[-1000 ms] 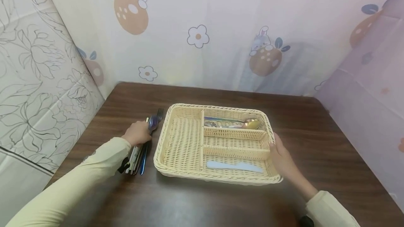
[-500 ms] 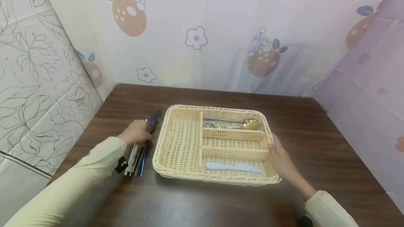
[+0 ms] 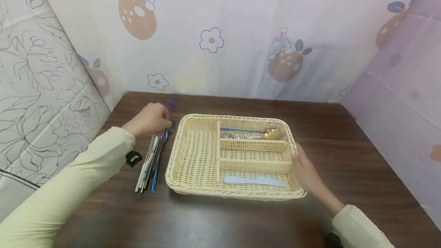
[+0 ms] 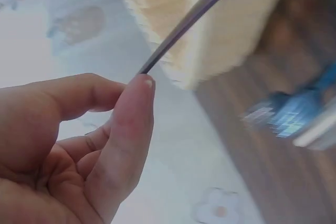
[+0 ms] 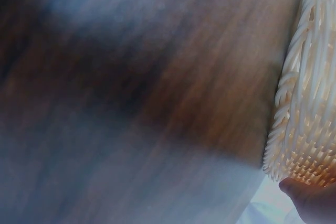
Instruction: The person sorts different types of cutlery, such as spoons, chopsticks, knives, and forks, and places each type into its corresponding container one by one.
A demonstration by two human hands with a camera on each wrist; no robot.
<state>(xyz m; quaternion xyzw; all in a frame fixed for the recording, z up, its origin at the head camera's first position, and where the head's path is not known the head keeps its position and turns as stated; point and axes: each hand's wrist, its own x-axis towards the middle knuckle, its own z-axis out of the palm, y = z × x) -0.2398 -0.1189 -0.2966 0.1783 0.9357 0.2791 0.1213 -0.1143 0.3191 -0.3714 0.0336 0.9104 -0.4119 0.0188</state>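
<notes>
My left hand pinches a purple fork above the table, left of the wicker basket; its tines point away from me. In the left wrist view, thumb and forefinger grip the fork's thin handle. Below this hand lie several chopsticks and a dark blue fork, side by side. The right hand holds the right end of the cream wicker basket, with its thumb over the rim. Several spoons lie in the basket's back right compartment, and a white knife in the front right one.
The dark wooden table extends on all sides of the basket. Patterned cloth hangs behind the table, with more at left and right. The basket's large left compartment and middle right one show bare weave.
My left hand has lifted the purple fork off the cutlery pile and moved it up and away from me. The right hand has kept its grip on the basket.
</notes>
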